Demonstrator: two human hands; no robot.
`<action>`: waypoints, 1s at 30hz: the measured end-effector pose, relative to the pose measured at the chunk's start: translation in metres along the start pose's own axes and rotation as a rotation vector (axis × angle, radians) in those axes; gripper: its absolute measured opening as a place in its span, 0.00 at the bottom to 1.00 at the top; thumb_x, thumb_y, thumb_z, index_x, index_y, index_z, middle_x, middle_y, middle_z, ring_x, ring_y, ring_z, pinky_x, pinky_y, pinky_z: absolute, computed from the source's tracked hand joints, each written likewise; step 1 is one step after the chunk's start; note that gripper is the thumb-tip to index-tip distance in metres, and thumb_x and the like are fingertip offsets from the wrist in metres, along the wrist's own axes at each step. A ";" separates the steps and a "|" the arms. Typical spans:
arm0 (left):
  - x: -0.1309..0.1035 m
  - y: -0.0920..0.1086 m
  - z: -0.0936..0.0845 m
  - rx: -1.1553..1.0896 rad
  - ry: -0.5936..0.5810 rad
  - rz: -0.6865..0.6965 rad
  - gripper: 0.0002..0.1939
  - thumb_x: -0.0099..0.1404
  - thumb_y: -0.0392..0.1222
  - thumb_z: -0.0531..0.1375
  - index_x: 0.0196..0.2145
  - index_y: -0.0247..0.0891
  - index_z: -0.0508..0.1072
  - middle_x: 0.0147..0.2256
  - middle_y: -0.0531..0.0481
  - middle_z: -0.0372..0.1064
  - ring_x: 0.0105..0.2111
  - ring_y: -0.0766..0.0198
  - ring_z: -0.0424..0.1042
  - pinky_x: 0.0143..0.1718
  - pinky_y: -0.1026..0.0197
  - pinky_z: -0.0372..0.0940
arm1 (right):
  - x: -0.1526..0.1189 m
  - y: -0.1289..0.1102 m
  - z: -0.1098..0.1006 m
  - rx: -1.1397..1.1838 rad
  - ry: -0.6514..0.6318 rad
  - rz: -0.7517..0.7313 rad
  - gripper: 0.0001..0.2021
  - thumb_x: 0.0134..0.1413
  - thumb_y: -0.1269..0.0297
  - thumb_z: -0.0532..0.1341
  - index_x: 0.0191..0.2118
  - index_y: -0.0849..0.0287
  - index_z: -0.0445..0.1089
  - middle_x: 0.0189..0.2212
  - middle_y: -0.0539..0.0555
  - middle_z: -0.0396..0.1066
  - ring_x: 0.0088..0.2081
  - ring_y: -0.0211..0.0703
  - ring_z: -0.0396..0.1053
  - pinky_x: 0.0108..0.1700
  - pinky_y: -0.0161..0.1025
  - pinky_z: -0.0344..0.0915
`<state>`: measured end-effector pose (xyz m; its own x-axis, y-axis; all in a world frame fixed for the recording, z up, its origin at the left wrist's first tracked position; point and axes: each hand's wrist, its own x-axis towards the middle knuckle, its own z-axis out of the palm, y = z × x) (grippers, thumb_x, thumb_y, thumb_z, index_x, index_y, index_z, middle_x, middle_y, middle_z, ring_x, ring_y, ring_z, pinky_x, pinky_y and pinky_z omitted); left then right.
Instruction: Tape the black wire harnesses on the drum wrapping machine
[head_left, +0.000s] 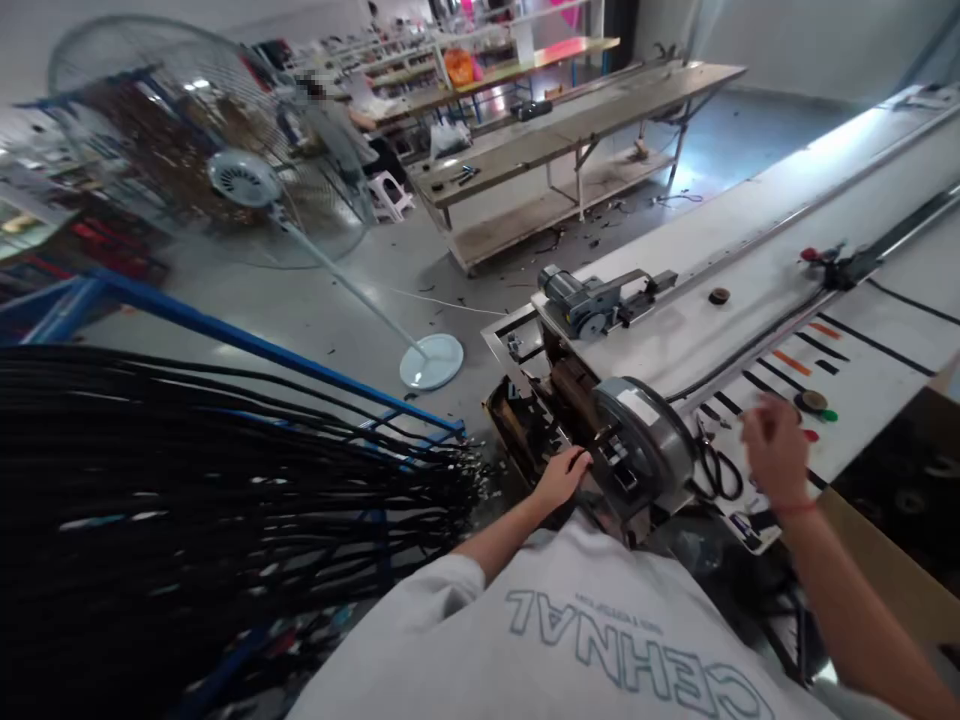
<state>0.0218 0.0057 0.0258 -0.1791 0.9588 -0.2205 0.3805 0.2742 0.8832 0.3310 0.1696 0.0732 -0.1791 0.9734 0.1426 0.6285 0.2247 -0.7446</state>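
My left hand (559,478) rests at the near-left side of a grey round-housed machine (646,440), its fingers curled together at the machine's front edge. Whatever lies between those fingers is hidden. My right hand (776,455), a little blurred, hovers over the white table, thumb and fingers drawn together; I cannot make out anything in them. Between this hand and the machine are black-handled scissors (720,475). Close by on the table are a tape roll (810,401), a green disc (828,416) and several short black strips (781,375).
Long black cords (225,450) hang over a blue rack (277,345) at left. A standing fan (244,178) has its base (431,362) on the floor. A motor unit (577,298) sits on the table's far end. An open cardboard box (885,560) stands at right.
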 end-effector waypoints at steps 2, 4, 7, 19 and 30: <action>0.006 0.004 -0.004 -0.027 0.022 0.023 0.19 0.70 0.51 0.49 0.34 0.37 0.73 0.30 0.47 0.72 0.35 0.58 0.70 0.40 0.58 0.64 | -0.059 -0.051 0.042 0.184 -0.185 -0.171 0.21 0.56 0.53 0.55 0.53 0.16 0.59 0.36 0.48 0.75 0.37 0.63 0.76 0.42 0.65 0.72; 0.011 0.006 -0.008 -0.055 0.037 0.057 0.20 0.70 0.52 0.49 0.34 0.36 0.73 0.31 0.47 0.72 0.35 0.60 0.69 0.39 0.59 0.63 | -0.100 -0.085 0.091 0.274 -0.456 -0.342 0.24 0.54 0.52 0.56 0.54 0.15 0.58 0.47 0.43 0.75 0.46 0.59 0.76 0.46 0.61 0.74; 0.015 0.009 -0.014 -0.061 0.029 0.108 0.20 0.70 0.53 0.50 0.36 0.35 0.74 0.32 0.48 0.72 0.33 0.62 0.69 0.38 0.61 0.63 | -0.109 -0.096 0.152 0.024 -0.296 -0.251 0.28 0.49 0.53 0.57 0.58 0.44 0.64 0.61 0.56 0.65 0.64 0.65 0.61 0.62 0.65 0.62; 0.018 0.010 -0.014 -0.051 -0.016 0.166 0.20 0.70 0.52 0.50 0.37 0.35 0.75 0.34 0.47 0.74 0.36 0.60 0.71 0.42 0.60 0.64 | -0.074 -0.073 0.162 -0.214 -0.241 -0.045 0.08 0.60 0.67 0.57 0.43 0.63 0.68 0.47 0.65 0.71 0.48 0.52 0.70 0.52 0.45 0.66; 0.016 -0.007 -0.001 -0.050 -0.049 0.153 0.22 0.70 0.53 0.49 0.37 0.34 0.75 0.30 0.50 0.71 0.32 0.63 0.68 0.36 0.62 0.63 | -0.067 -0.076 0.161 -0.182 -0.329 0.044 0.01 0.54 0.70 0.64 0.33 0.60 0.71 0.45 0.62 0.73 0.50 0.51 0.70 0.54 0.44 0.65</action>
<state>0.0151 0.0188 0.0168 -0.0775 0.9919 -0.1010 0.3541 0.1221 0.9272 0.1734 0.0806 0.0158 -0.3640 0.9229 -0.1257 0.7596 0.2160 -0.6135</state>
